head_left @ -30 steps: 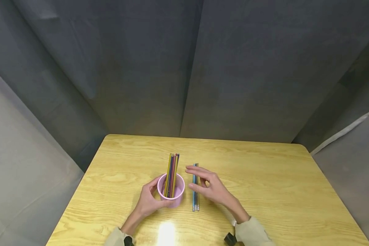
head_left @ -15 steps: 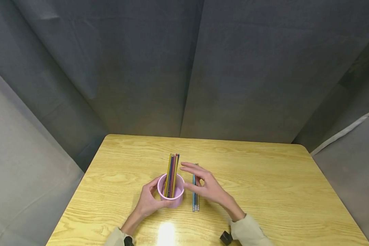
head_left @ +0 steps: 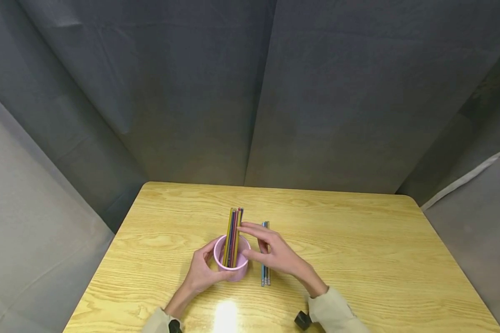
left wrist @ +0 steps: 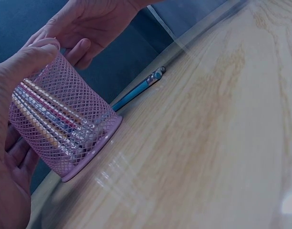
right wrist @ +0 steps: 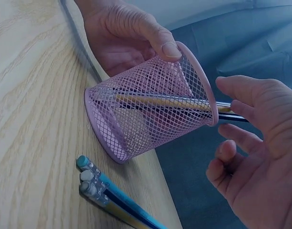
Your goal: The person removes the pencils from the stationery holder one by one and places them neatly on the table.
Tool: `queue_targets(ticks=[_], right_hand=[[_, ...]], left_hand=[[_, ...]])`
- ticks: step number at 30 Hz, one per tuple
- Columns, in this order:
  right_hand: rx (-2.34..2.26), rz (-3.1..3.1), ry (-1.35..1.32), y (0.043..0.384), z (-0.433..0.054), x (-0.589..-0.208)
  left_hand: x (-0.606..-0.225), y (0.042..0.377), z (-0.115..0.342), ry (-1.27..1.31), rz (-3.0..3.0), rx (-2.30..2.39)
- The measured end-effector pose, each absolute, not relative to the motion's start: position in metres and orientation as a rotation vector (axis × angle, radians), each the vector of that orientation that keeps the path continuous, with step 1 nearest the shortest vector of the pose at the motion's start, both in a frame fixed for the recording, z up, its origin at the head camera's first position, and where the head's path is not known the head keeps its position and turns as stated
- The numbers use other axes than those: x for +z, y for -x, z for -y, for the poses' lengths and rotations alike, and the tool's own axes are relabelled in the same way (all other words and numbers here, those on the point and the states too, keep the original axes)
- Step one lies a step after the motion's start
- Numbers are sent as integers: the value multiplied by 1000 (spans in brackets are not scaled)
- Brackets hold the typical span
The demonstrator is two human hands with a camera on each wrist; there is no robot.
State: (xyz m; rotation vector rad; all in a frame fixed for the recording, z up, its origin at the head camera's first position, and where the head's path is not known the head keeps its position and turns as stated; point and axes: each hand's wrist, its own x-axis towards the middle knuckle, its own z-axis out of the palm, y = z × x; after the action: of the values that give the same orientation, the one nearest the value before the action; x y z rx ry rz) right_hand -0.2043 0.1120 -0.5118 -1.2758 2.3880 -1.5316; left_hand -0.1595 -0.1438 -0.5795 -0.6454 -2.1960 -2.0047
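Note:
A pink mesh pencil cup [head_left: 238,276] stands on the table, with several pencils [head_left: 232,233] leaning inside it, eraser ends down. My left hand [head_left: 203,273] grips the cup from its left side, thumb near the rim in the left wrist view. At the cup's right, my right hand [head_left: 281,254] hovers with fingers extended toward the pencils. In the right wrist view its thumb and forefinger are by the upper part of the pencils, and I cannot tell whether they touch. Beneath this hand lie three loose pencils [right wrist: 117,191], one of them light blue, partly hidden in the head view.
The wood-grain table [head_left: 358,240] has rounded far corners. Grey curtains [head_left: 183,92] hang behind it and at both sides. Light glares off the tabletop in front of the cup.
My right hand has moved left from above the loose pencils to the cup's right rim and the pencils in it. The left hand and the cup have stayed still.

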Motion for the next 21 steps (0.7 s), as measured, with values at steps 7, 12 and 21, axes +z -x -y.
queue_targets(ticks=[7,12,21], right_hand=[[-1474,-2389,1273,205,-110,-510],[-1474,-2392,1264,206,-108,-509],[-1480,-2417,1247,207,-109,-508]], left_hand=[[-577,158,143,625,2201,-2003],[-577,158,143,622,2205,-2001],[-577,158,144,617,2212,-2008]])
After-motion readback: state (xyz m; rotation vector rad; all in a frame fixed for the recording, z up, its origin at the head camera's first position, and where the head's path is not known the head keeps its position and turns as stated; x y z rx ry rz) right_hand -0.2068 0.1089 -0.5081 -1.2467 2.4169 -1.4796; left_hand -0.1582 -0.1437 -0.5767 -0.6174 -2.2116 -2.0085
